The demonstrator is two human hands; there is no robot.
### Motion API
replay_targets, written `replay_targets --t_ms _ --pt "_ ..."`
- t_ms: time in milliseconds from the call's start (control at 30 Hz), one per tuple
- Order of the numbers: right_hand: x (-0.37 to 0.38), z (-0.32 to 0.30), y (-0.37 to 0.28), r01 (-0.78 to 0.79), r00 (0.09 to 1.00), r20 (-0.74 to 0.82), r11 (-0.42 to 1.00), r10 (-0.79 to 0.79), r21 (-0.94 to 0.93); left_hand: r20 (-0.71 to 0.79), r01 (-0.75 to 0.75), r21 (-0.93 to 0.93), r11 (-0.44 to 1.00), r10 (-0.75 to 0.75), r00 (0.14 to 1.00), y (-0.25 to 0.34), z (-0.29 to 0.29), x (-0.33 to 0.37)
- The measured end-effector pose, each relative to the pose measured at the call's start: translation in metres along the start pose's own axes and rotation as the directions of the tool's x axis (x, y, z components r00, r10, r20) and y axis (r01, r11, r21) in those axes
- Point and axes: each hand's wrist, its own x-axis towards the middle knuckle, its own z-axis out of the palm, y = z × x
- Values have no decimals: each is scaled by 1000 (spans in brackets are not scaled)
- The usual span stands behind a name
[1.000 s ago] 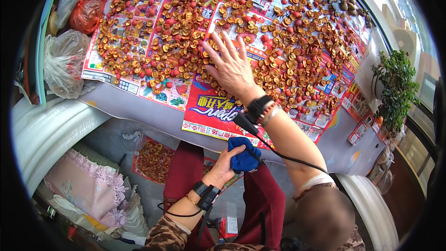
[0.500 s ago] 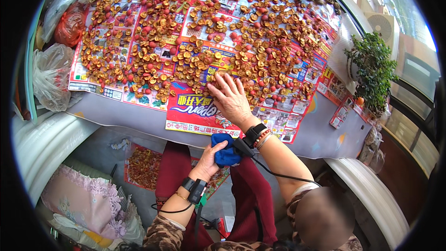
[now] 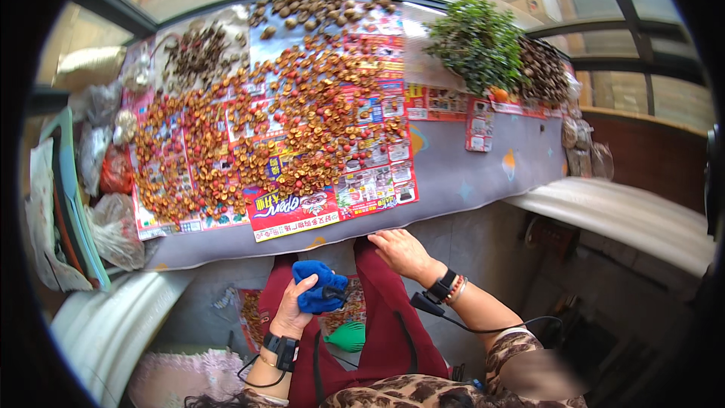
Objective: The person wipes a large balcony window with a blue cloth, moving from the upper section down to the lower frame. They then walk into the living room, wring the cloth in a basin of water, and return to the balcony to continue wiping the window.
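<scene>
My left hand [image 3: 293, 308] is closed around a bunched blue cloth [image 3: 321, 287] above my lap; a small black piece lies against the cloth. By my right knee, just off the table's near edge, my right hand [image 3: 404, 253] is stretched out with nothing in it. Both wrists wear black straps, and a dark cable runs from the right one. Beyond the hands, orange-brown halved dried fruits [image 3: 208, 140] mixed with red round ones are spread over printed flyers [image 3: 377, 187] on a grey-covered table [image 3: 453, 174]. A green ribbed object [image 3: 347, 337] shows between my legs, its kind unclear.
Brown round pieces [image 3: 310, 11] and dark dried pieces [image 3: 200, 53] lie at the back. A leafy plant [image 3: 476, 41] stands at the right beside more brown pieces [image 3: 542, 72]. Plastic bags [image 3: 113, 227] crowd the left end. More fruit-covered paper [image 3: 253, 310] is on the floor.
My right hand has drawn back from the fruit on the flyers to my right knee. My left hand still holds the blue cloth. The view has shifted toward the right.
</scene>
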Motion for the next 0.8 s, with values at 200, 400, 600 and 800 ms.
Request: replay_targets --t_ms 200,400,600,800 --pt "-157 -58 -85 -250 949 -164 961 268 119 4 -31 164 986 30 1000 51 60 -112" --pt "-264 -52 -132 -371 867 -223 875 446 309 -7 -193 185 964 198 980 38 99 -174" --pt "-375 -36 -103 -370 809 -291 827 511 424 281 -250 155 956 200 939 -56 165 -176" --pt "-526 -50 -47 -511 571 -460 733 680 449 268 -78 264 961 5 963 -173 291 -150"
